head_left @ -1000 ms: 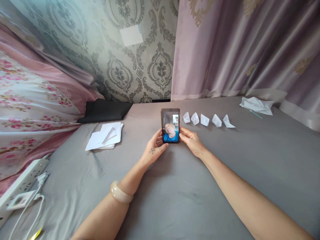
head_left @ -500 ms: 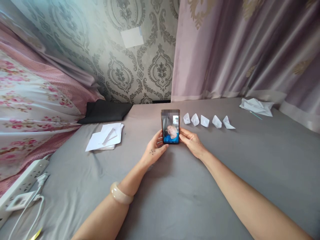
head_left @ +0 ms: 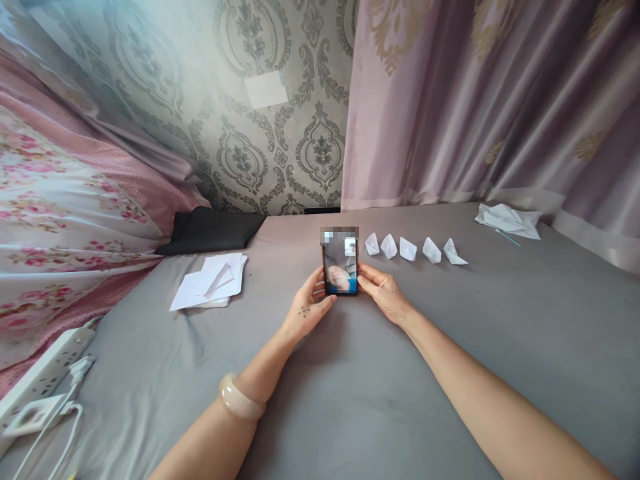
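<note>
A smartphone (head_left: 341, 263) stands upright between my two hands, its lit screen facing me with a video picture of a person and a small inset at the upper right. My left hand (head_left: 307, 303) grips its left side, thumb near the lower edge and fingers partly behind. On the other side, my right hand (head_left: 384, 292) pinches the right edge. Just right of the phone, several folded white paper pieces (head_left: 408, 249) sit in a row on the grey sheet (head_left: 380, 400). A pale bangle (head_left: 242, 398) circles my left forearm.
White paper sheets (head_left: 210, 281) lie at the left, with a black cloth (head_left: 213, 232) behind them. A power strip (head_left: 45, 373) with plugs and white cables is at the left edge. More crumpled paper (head_left: 507, 220) lies at the far right, near the curtain (head_left: 425, 133).
The person on the phone's screen has shifted lower in the picture. My view has tilted up slightly, so the scene sits a little lower. Both hands keep their hold.
</note>
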A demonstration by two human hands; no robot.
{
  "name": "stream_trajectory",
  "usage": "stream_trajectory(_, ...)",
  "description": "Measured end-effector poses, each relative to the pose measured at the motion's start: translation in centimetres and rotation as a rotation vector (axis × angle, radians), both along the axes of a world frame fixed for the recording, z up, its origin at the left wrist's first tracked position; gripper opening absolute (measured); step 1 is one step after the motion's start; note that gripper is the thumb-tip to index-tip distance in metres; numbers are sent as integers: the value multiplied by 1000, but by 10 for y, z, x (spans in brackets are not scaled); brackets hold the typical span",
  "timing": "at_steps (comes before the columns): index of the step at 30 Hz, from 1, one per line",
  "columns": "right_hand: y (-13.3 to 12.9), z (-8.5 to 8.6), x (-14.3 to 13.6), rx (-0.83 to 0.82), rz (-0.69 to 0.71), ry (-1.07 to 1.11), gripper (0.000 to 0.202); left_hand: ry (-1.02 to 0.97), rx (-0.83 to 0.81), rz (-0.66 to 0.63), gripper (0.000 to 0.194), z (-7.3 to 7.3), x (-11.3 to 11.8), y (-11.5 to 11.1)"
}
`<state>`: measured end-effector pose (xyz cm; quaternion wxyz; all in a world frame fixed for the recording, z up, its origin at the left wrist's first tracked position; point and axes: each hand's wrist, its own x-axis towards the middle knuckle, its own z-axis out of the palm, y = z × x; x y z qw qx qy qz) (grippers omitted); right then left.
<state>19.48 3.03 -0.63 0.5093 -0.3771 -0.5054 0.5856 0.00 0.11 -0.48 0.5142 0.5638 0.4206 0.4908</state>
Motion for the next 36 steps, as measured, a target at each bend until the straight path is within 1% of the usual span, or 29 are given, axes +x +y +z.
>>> stream_trajectory(4, -1, 0, 1, 13, 15, 10, 47, 13, 1, -15, 76, 2, 0, -1)
stream_trajectory(9, -4, 7, 1, 14, 74, 70, 45, 42, 8, -3, 76, 4, 0, -2)
stream_trajectory(13, -6, 11, 1, -8, 81, 85, 45, 18, 20, -13, 77, 3, 0, -2)
stream_trajectory(19, -4, 6, 3, 4, 83, 87, 47, 6, 36, -42, 75, 4, 0, -3)
stream_trajectory(26, -2, 5, 3, 36, 84, 67, 46, 38, 37, -16, 74, 4, 0, -3)
stream_trajectory(31, -2, 5, 3, 38, 87, 71, 47, 57, 53, -31, 73, 5, 1, -4)
stream_trajectory(36, -1, 2, 4, 27, 82, 64, 47, 61, 47, -17, 74, 3, 2, -3)
